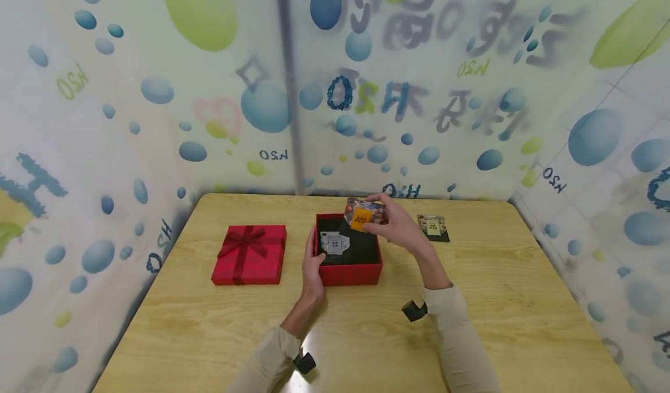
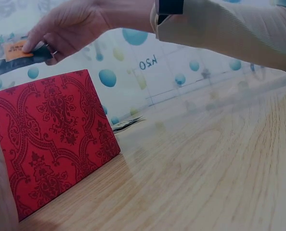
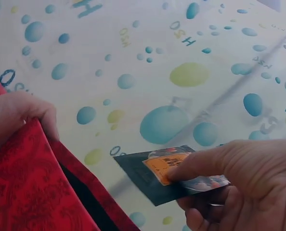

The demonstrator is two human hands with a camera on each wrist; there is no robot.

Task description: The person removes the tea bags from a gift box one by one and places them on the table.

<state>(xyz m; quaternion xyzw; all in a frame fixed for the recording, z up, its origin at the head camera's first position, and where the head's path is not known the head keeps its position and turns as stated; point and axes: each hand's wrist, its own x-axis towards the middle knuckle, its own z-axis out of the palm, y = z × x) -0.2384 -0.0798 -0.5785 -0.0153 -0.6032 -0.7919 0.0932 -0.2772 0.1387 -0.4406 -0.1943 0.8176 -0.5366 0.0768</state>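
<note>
The right hand (image 1: 398, 225) pinched the small packet (image 1: 362, 217) between thumb and fingers, just above the open red box (image 1: 350, 275), whose side the left hand (image 1: 312, 272) gripped, so holding the box still and the packet gently seemed best.

1. Box (image 2: 56, 137): matt covering, paper or cloth, unclear which.
2. Packet (image 3: 154, 189): smooth, coated-looking; plastic or card, cannot tell.
3. Ribbon (image 1: 246, 240): cloth-like.
4. Worktop (image 1: 183, 317): smooth wood grain, shiny where light strikes it.
5. Sleeve (image 2: 220, 38): matt cloth, finely ribbed.
</note>
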